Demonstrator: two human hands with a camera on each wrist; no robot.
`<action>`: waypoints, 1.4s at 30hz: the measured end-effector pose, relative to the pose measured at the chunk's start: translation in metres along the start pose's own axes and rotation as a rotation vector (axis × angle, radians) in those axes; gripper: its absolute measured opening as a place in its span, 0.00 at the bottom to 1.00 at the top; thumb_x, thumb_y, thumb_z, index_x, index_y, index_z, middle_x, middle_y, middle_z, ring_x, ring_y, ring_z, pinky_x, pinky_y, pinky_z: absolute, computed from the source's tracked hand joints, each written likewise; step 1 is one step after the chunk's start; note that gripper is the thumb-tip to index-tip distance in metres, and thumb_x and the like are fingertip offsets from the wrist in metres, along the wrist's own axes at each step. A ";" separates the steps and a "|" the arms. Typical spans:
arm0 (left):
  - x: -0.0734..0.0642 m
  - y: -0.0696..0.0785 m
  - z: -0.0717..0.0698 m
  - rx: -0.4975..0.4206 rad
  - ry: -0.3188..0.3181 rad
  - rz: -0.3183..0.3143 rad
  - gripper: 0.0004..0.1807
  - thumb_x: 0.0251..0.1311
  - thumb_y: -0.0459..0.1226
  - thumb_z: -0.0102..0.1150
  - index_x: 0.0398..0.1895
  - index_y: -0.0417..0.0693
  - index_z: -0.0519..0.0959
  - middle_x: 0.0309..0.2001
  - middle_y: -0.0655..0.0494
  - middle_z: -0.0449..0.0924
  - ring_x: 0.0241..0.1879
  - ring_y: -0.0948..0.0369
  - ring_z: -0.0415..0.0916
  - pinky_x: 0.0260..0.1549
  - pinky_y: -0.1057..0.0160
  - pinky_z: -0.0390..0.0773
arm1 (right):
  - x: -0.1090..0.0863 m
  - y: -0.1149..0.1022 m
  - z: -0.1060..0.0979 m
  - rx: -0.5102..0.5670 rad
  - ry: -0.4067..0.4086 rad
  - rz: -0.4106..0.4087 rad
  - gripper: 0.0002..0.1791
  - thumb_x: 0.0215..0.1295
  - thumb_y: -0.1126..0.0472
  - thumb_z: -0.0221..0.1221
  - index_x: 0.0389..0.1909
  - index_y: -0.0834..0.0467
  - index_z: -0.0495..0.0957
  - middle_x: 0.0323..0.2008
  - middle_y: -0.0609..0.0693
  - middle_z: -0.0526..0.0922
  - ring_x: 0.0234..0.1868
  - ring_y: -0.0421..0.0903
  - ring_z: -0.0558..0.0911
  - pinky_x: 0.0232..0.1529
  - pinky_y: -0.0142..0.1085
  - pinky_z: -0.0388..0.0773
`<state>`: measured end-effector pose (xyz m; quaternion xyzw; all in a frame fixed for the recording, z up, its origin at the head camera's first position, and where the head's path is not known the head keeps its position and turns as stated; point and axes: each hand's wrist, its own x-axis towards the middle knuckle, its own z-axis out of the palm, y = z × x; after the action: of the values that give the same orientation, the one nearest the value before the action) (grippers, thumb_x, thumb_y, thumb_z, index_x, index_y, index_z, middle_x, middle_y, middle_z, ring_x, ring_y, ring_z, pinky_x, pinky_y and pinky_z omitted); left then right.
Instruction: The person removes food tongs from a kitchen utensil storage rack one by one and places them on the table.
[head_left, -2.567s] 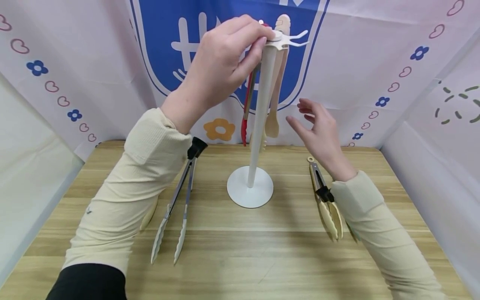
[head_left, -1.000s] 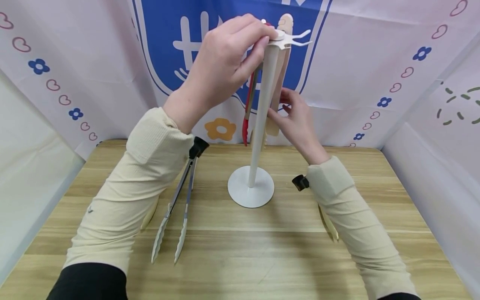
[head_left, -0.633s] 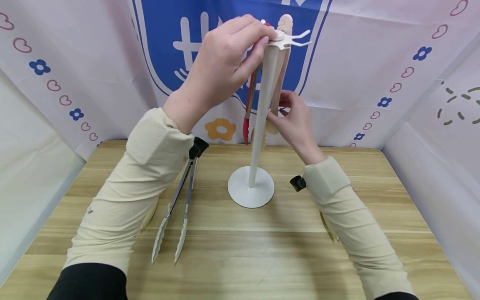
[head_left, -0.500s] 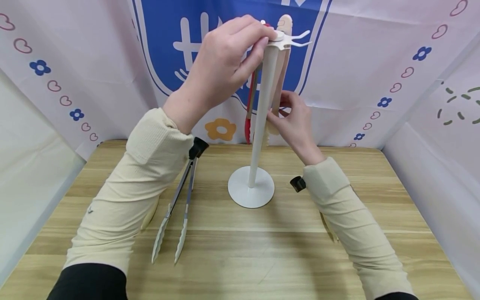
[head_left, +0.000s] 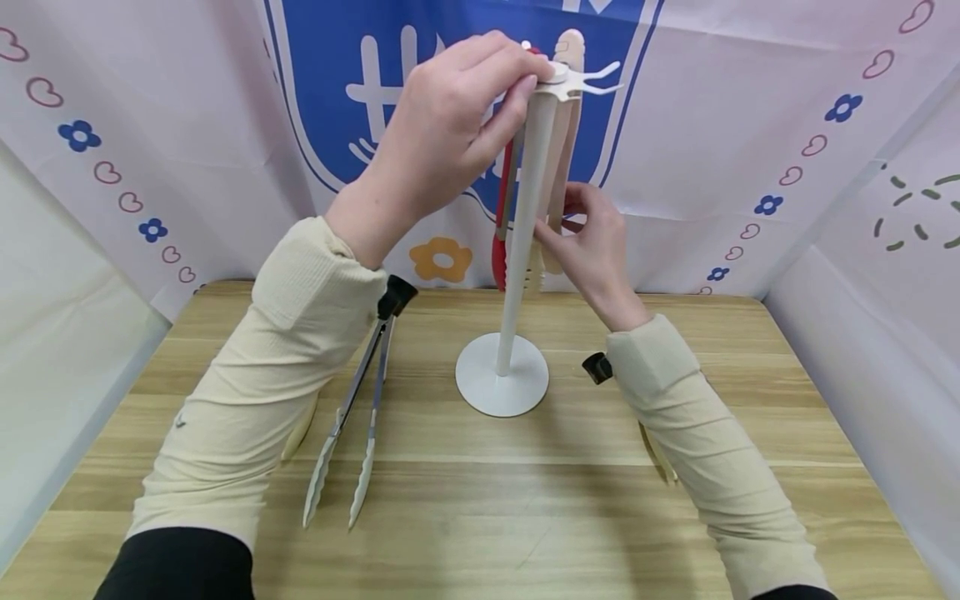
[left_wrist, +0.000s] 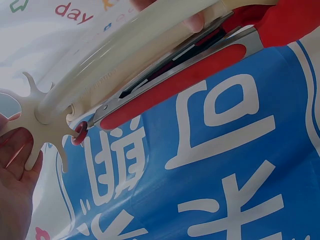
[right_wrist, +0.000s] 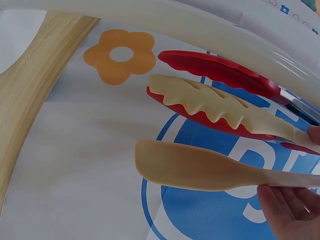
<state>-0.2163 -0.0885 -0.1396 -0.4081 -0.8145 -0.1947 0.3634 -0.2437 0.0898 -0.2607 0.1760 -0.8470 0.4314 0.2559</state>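
At the top of the white utensil stand (head_left: 527,208), my left hand (head_left: 457,125) holds the hub with thumb and fingertips. The left wrist view shows those fingers (left_wrist: 20,155) against its hooked head (left_wrist: 42,120). Beige tongs (head_left: 573,54) hang on the far side of the post. My right hand (head_left: 592,246) pinches their arms partway down, thumb on the scalloped arm (right_wrist: 210,102) and fingers on the smooth, spatula-like arm (right_wrist: 195,165). Beside them red tongs (left_wrist: 175,85) hang from a hook by a red ring (left_wrist: 80,132); their red tips show behind the scalloped arm.
White-tipped metal tongs (head_left: 363,417) lie spread on the wooden table (head_left: 487,517), left of the stand's round base (head_left: 502,392). Under the right sleeve, another pair of beige tongs (head_left: 658,458) is mostly covered. A beige utensil (head_left: 300,429) peeks out beside the left sleeve.
My right hand has come in from the right and taken hold of the hanging beige tongs. The red tongs' lower end has shifted slightly right. My left hand keeps its place.
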 end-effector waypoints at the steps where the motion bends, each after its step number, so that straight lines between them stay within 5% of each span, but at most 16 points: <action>1: 0.000 0.000 0.000 0.009 0.002 0.009 0.17 0.68 0.38 0.41 0.50 0.38 0.76 0.46 0.46 0.77 0.46 0.58 0.72 0.50 0.70 0.70 | 0.000 0.000 0.000 -0.005 0.003 -0.001 0.24 0.53 0.56 0.64 0.49 0.65 0.72 0.42 0.57 0.78 0.40 0.47 0.79 0.43 0.38 0.78; 7: 0.000 -0.002 0.000 0.049 0.015 0.050 0.18 0.69 0.38 0.38 0.49 0.36 0.75 0.45 0.46 0.77 0.45 0.57 0.72 0.48 0.70 0.71 | 0.001 0.001 -0.001 -0.034 0.025 -0.007 0.22 0.54 0.58 0.62 0.48 0.65 0.73 0.42 0.57 0.78 0.40 0.47 0.79 0.42 0.36 0.78; 23: 0.001 -0.002 0.002 0.027 0.017 0.042 0.18 0.68 0.38 0.38 0.49 0.37 0.75 0.45 0.46 0.77 0.45 0.58 0.72 0.48 0.70 0.70 | 0.005 0.003 -0.005 -0.035 0.039 0.049 0.23 0.54 0.57 0.62 0.47 0.65 0.72 0.41 0.57 0.79 0.39 0.47 0.79 0.40 0.35 0.79; 42: 0.001 -0.001 0.002 0.023 0.021 0.031 0.18 0.68 0.38 0.38 0.49 0.38 0.76 0.45 0.46 0.77 0.45 0.58 0.72 0.49 0.70 0.70 | -0.003 0.020 -0.026 -0.030 0.022 0.204 0.24 0.55 0.54 0.62 0.48 0.64 0.72 0.39 0.56 0.77 0.39 0.45 0.76 0.40 0.34 0.78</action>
<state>-0.2185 -0.0878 -0.1400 -0.4144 -0.8065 -0.1840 0.3795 -0.2442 0.1227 -0.2618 0.0801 -0.8639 0.4446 0.2226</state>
